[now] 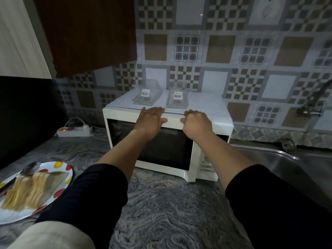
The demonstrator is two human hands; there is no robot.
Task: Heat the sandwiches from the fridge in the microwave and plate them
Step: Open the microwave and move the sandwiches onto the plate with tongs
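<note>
A white microwave [125,114] stands on the grey marbled counter with its dark door shut. Two clear plastic sandwich boxes with barcode labels lie on its top, one on the left [146,97] and one on the right [177,99]; both look empty. My left hand [150,121] rests flat on the top front edge, fingers reaching toward the left box. My right hand [196,123] grips the same edge with curled fingers just before the right box. Sandwiches [30,191] lie on a white plate with red and yellow dots [61,190] at the lower left.
A steel sink [291,164] lies right of the microwave, with a tap [312,105] on the tiled wall. A white power strip [73,131] with a lit red switch sits left of the microwave. A dark cupboard [86,33] hangs above left.
</note>
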